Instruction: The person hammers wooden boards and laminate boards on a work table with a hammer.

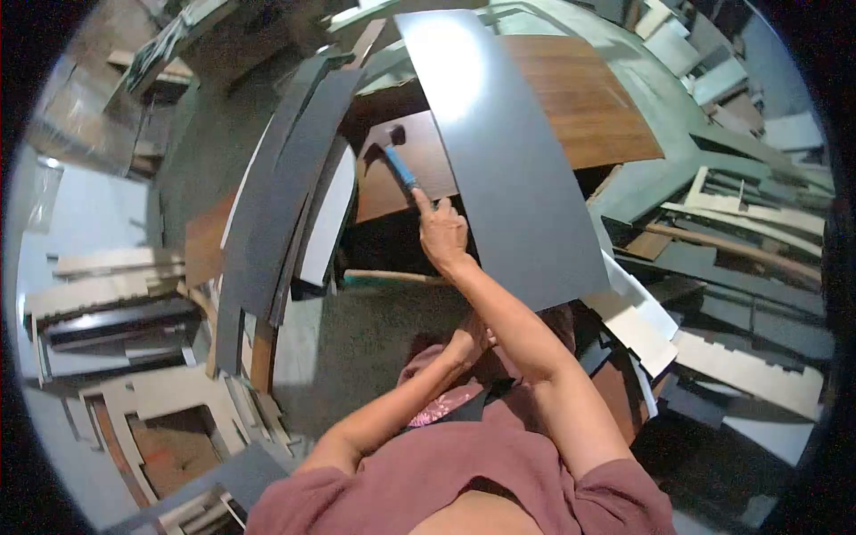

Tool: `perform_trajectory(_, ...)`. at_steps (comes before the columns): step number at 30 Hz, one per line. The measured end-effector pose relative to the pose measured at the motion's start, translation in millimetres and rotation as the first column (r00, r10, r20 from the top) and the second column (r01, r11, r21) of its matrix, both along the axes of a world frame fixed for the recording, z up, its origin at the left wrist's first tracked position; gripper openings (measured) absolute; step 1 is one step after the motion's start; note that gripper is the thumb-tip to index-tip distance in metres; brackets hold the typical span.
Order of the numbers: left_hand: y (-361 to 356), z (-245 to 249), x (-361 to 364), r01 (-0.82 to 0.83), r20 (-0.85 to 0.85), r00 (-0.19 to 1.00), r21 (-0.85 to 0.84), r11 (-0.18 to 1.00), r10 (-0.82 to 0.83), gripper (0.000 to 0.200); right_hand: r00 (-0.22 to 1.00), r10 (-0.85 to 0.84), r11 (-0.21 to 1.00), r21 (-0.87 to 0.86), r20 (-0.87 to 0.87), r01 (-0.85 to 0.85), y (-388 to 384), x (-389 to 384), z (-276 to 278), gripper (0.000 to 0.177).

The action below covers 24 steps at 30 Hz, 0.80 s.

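Observation:
My right hand (443, 234) is closed round the lower end of a blue-handled tool (401, 167), which looks like a hammer. Its head is over a brown board (419, 147), but contact cannot be made out. A long grey panel (513, 169) lies just right of this hand, across a wood-grain board (575, 102). Close to my body, my left hand (473, 339) is near the panel's lower end, partly behind my right forearm. Its fingers are mostly hidden, and what it touches is unclear.
Dark long boards (290, 178) and a white curved-edge piece (328, 214) stand left of the tool. Cut frames and strips (169, 392) lie at lower left. More offcuts (758, 370) are piled at right. A wooden stick (392, 277) lies below the brown board.

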<state>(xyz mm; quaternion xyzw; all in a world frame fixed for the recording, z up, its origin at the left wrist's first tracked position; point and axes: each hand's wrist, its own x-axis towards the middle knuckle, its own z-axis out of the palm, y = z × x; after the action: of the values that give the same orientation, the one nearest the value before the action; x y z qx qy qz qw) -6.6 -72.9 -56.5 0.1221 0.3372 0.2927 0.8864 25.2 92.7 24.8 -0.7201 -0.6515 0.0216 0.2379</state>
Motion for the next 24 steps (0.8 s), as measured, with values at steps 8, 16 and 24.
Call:
perform_trajectory(8,20,65,-3,0.155,-0.221,0.968,0.170,0.973,-0.115,0.029,0.988,-0.149,0.981,0.120,-0.026,0.151,-20,92,58,0.051)
perform_trajectory(16,14,70,-1,0.315,-0.322,0.914,0.178,0.932,-0.248,0.024,0.830,-0.523,0.845,-0.249,-0.194,0.474,-68,279,0,0.060)
perform_trajectory(24,3,86,0,0.626,-0.375,0.767,0.258,0.736,-0.520,0.037,0.741,-0.559,0.828,-0.299,-0.372,0.474,-116,288,19,0.063)
